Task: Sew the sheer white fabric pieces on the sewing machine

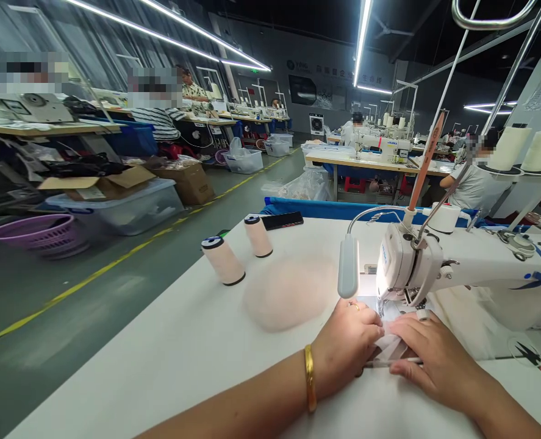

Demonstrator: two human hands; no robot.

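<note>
- Scanning from the left end of the white table [183,353], I saw a near thread spool [223,260] and a far thread spool [258,235]. Both stood upright, well apart from the hands, and a dark phone [282,220] lay flat behind them.
- A soft heap of pale pink fabric [291,291] lay between the spools and the machine (too blurred for me to read its folds).
- The left hand [346,347], with a gold bangle [310,378] at its wrist, was curled knuckles-up at the left edge of the white fabric piece [391,346]. Its fingertips were hidden, so I could not tell whether they pinched the cloth or only pressed it.
- The white fabric piece lay flat on the machine bed, just in front of the presser foot [419,313], between both hands and under the gooseneck lamp [347,266].
- The right hand [435,360] lay flat on the piece, fingers straight and close together, pressing down.
- The sewing machine [480,262] stretched off to the right, and snips [538,360] lay on the table beyond the right hand.
- As I judged it, the step in hand was lining the piece up at the needle. A next move called for even pressure from both hands, with fingertips clear of the foot.
</note>
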